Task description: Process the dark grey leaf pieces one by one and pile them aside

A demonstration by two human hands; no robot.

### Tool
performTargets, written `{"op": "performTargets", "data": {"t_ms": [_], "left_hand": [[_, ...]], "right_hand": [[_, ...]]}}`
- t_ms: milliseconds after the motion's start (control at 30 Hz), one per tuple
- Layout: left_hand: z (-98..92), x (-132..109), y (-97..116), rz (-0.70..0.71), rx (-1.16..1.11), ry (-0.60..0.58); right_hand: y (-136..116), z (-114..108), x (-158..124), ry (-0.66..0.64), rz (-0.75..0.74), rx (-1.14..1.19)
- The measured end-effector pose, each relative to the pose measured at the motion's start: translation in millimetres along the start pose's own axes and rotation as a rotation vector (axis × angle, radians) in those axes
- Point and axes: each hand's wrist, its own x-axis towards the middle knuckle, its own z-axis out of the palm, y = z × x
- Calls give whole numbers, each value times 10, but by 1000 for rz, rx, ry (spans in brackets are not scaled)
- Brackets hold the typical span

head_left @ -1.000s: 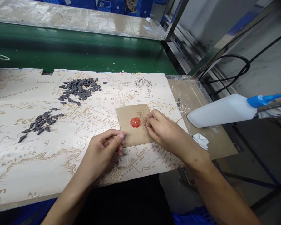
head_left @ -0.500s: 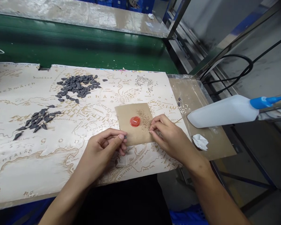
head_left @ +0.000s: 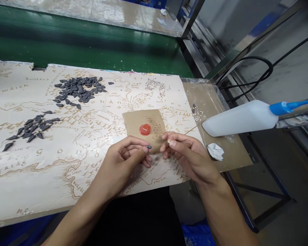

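Now the left hand point(head_left: 122, 160) pinches a dark grey piece point(head_left: 149, 147), the right hand point(head_left: 188, 153) a tiny pale bit point(head_left: 168, 141). Both sets of fingers point(head_left: 172, 144) are clenched at six o'clock from the red disc point(head_left: 145, 129).

The left hand point(head_left: 123, 160) pinches a small dark grey piece point(head_left: 149, 147) between thumb and forefinger, just over the lower edge of a kraft paper square point(head_left: 132, 123). The right hand point(head_left: 188, 153) pinches a small pale item point(head_left: 168, 141) beside that edge. The square carries a red-orange disc point(head_left: 145, 129) and tan granules point(head_left: 155, 126), and lies on a printed map sheet point(head_left: 28, 177). Two piles of dark grey leaf-shaped pieces point(head_left: 77, 89) lie toward the sheet's left side. A white plastic bottle with a blue nozzle point(head_left: 238, 118) is beyond its right edge.
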Motion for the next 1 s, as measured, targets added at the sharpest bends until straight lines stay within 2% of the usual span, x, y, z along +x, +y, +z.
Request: {"op": "performTargets", "data": {"t_ms": [100,200,600,1000], "left_hand": [[96,18,-4,10,-53,-52],[118,26,-23,12,-80,-65],[59,2,-76,-93,-212,-65],[24,12,-100,-122,-247,-71]], "right_hand": [[35,53,-11,-38,94,126],[60,64,-15,-60,96,152],[81,145,-68,7,-217,-234],[91,243,-68,-11,-320,-336]]}}
